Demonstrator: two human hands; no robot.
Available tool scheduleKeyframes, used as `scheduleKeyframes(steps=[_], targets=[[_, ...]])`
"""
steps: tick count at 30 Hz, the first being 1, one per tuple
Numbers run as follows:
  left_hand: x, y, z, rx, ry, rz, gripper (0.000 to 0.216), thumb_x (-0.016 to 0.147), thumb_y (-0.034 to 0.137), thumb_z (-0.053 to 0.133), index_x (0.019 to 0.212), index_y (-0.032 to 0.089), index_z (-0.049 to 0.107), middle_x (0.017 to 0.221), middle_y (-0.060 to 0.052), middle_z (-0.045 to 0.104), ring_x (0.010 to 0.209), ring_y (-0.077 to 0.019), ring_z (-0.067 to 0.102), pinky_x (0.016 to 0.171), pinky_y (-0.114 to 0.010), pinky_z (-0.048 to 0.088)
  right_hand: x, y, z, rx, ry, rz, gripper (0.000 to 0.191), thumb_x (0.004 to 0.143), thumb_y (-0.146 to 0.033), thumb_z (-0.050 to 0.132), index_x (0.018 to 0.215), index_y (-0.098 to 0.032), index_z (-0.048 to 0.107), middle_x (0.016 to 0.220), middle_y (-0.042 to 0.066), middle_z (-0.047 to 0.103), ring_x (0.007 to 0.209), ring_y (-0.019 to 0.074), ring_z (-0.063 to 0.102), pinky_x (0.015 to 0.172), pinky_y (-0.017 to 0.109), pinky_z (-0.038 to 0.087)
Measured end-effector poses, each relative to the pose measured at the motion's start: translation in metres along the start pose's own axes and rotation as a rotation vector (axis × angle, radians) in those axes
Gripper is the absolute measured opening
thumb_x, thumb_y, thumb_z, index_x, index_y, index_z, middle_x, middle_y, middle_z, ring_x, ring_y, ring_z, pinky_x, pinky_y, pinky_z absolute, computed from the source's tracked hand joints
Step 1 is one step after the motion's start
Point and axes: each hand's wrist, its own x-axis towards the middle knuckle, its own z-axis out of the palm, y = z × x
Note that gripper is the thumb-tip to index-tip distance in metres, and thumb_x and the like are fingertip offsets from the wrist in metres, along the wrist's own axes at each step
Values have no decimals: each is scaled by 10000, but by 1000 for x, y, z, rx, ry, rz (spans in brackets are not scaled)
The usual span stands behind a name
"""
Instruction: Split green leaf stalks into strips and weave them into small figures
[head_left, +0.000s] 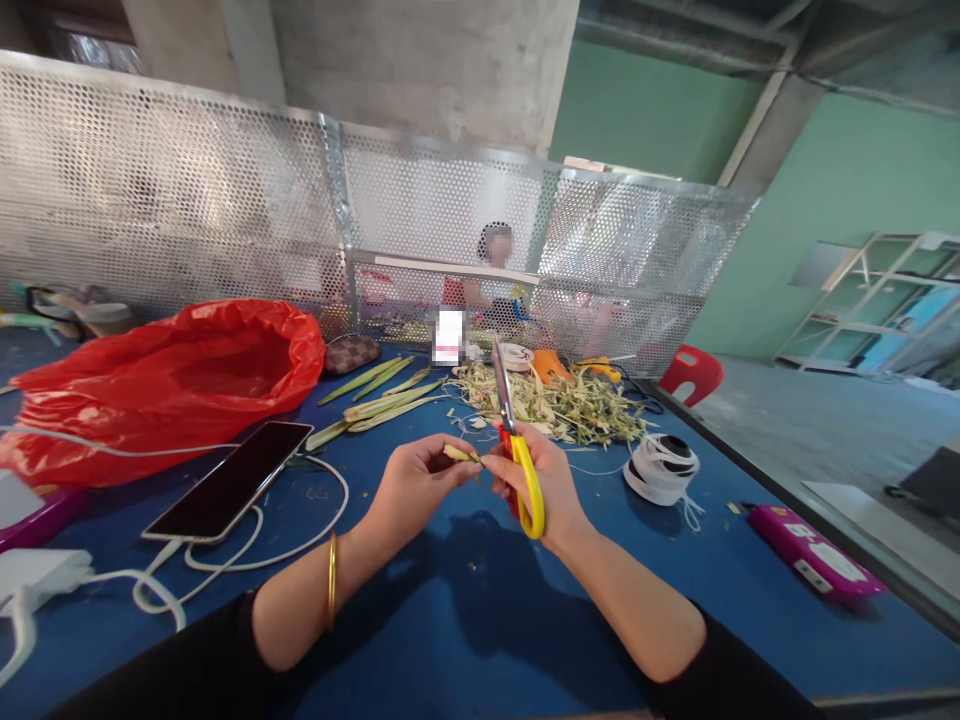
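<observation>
Above blue table (465,620), scissors (514,440) upright in right hand (544,480), blades pointing away

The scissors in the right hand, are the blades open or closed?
Closed. The scissors in the right hand show one narrow blade line pointing up, with no gap visible.

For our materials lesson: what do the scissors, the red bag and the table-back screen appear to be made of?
Scissors, held in the right hand: shiny metal blades, glossy yellow handles, probably plastic. Red bag: thin plastic film, crinkled and glossy. Screen: perforated sheet metal, dull silver with rows of round holes.
</observation>
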Motion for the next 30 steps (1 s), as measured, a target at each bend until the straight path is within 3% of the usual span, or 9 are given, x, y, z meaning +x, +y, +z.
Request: scheduleKeyframes(steps=[5,11,17,20,23,26,28,30], targets=[[-3,1,-5,344,39,213,94,701,318,700,751,241,720,723,-12,685,657,-152,576,631,-221,415,0,0,0,2,11,-6,509,600,-311,773,1052,-218,561,664,-56,597,470,110,555,458,227,428],[-3,-5,-11,572,-51,466,140,803,280,601,865,286,727,849,-30,712,783,-169,623,748,-236,420,0,3,1,40,-7,5,462,618,-307,755,1031,-210,569,655,-59,589,491,107,575,447,207,425],[-3,-1,-10,594,-54,522,209,772,234,627,938,311,730,971,-46,710,939,-221,611,976,-342,371,2,4,0,54,35,25,469,602,-250,749,1032,-196,568,636,-63,584,487,101,561,457,205,414],[-5,6,-8,569,67,574,245,756,215,639,974,298,718,1073,-49,680,1035,-233,575,1023,-354,334,6,2,-3,65,136,-6,464,586,-238,750,1012,-199,569,641,-67,573,488,101,559,453,206,401],[-8,7,-5,452,193,444,149,784,276,613,884,245,719,949,-58,689,902,-211,601,880,-308,431,7,-3,-6,116,237,-23,502,562,-262,763,1019,-199,566,655,-64,559,486,109,556,421,208,377],[-8,-1,1,225,51,66,273,798,426,585,747,186,706,706,-49,670,659,-167,584,669,-269,460,4,-6,-4,132,285,-61,509,580,-296,756,1038,-197,558,663,-55,570,492,122,558,421,224,390],[-7,-7,6,5,-67,-168,340,779,485,595,781,165,711,706,-50,676,654,-157,586,650,-257,458,1,-6,-1,118,285,-90,481,603,-301,748,1032,-197,557,657,-56,575,496,124,560,448,236,417],[-7,-10,10,-203,-98,-293,349,744,475,648,876,159,712,806,-59,699,724,-157,606,704,-257,466,-2,-3,3,100,263,-98,460,617,-295,747,1027,-206,557,651,-61,572,498,121,560,469,239,432]])
